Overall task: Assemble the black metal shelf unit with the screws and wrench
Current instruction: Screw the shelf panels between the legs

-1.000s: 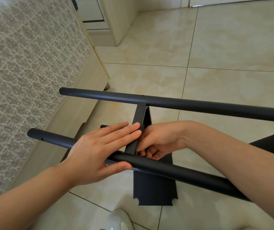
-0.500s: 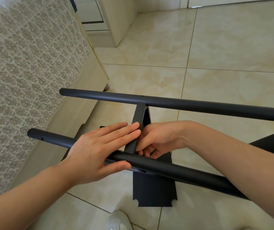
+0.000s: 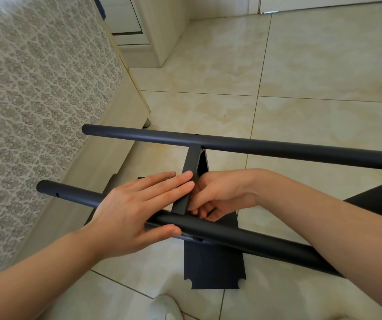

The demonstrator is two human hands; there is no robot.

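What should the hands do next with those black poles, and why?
Probably the right hand should twist the small dark piece it pinches at the joint, where the shelf panel meets the near pole. The left hand lies flat across that pole, thumb beneath, steadying it. Whether the piece is a screw or the wrench is too hidden to tell.

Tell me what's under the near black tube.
Below the near tube a flat black panel with notched corners shows against the tiled floor. The left hand covers part of the tube; the right hand hides the joint by the crossbar.
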